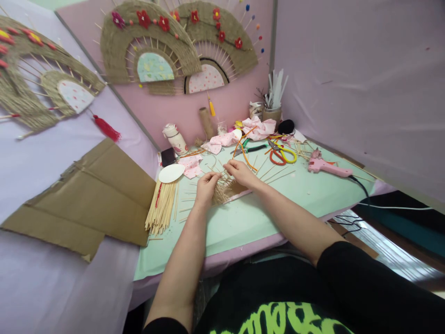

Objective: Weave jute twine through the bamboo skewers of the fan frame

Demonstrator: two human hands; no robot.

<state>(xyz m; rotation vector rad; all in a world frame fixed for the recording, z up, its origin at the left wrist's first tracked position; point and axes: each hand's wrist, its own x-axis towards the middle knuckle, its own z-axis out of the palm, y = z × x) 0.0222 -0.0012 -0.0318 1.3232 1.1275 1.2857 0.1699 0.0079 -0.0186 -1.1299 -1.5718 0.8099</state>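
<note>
On the pale green tabletop lies a half-round fan piece (225, 191), with thin wooden sticks radiating outward and brown twine woven between them near the centre. My left hand (207, 186) is closed in a pinch on the twine at the piece's left side. Close beside it, my right hand (240, 173) pinches twine at the upper edge, its fingertips among the sticks. The fingers hide the exact strand each hand holds. A pink-edged straight base (238, 196) of the piece faces me.
Left lie a bundle of wooden sticks (162, 208), a white oval (171, 173) and cardboard (86, 199). Behind are pliers (255, 148), scissors (283, 153), pink cloth (259, 128) and a bottle (174, 139). A corded pink glue gun (328, 167) lies right. Finished fans (149, 41) hang on the wall.
</note>
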